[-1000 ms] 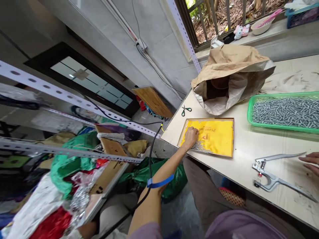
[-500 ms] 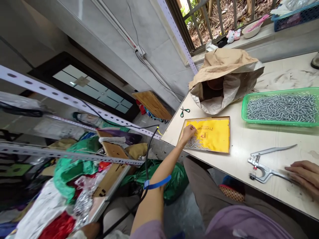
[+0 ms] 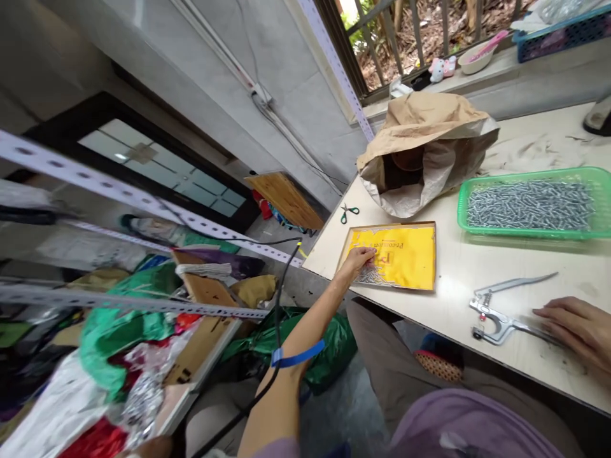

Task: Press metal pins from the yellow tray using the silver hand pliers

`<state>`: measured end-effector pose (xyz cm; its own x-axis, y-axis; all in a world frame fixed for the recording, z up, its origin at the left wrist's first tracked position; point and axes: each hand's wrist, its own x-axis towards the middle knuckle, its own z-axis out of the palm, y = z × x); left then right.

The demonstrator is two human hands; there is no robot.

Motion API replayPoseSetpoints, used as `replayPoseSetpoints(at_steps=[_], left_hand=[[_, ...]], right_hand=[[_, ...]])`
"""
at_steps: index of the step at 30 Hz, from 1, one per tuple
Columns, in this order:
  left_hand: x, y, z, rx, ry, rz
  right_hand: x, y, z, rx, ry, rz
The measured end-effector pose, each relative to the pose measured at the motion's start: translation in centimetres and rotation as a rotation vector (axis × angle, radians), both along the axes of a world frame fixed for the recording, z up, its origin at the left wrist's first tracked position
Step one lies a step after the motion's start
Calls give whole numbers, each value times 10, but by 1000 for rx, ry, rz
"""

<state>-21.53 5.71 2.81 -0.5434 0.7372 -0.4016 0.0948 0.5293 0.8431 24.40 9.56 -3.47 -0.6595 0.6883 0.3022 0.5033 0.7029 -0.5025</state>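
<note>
Left hand [image 3: 360, 257]: fingertips together over loose silver metal pins [image 3: 370, 276] in shallow yellow-lined cardboard tray [image 3: 435, 257]; can't tell if gripping any. Right hand [image 3: 580, 327]: open, by silver metal lever tool [image 3: 499, 326]. Could spill pins over nearby beige table [image 3: 461, 254] edge by bumping tray.

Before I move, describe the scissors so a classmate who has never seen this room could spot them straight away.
On the pale table, find the big brown paper bag. Left of its open mouth, just beyond the shallow box with the yellow lining, lie the small scissors. Their dark green looped handles set them apart from the larger, all-silver-handled metal tool.
</note>
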Motion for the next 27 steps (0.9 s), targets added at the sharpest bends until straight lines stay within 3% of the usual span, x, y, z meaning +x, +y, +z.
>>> replayPoseSetpoints(at_steps=[3,5,9,12,15,23,27], left_hand=[[38,-11,-2,15,-114,-93],[74,-20,-6,19,-197,-187],[150,-35,-11,-84,-328,-369],[186,-36,-15,-204,-320,-426],[199,-33,-18,-272,-290,-438],[202,-31,-21,-382,-270,-429],[203,-32,-25,-441,-228,-445]], right_hand=[[-5,-12,28,-93,-80,92],[-9,-18,37,-111,-150,112],[-13,-28,35,-88,-246,93],[-12,-32,27,-60,-305,69],[-10,-35,22,-44,-319,65],[-9,-39,27,-105,-274,76],[-5,-42,21,-154,-243,69]])
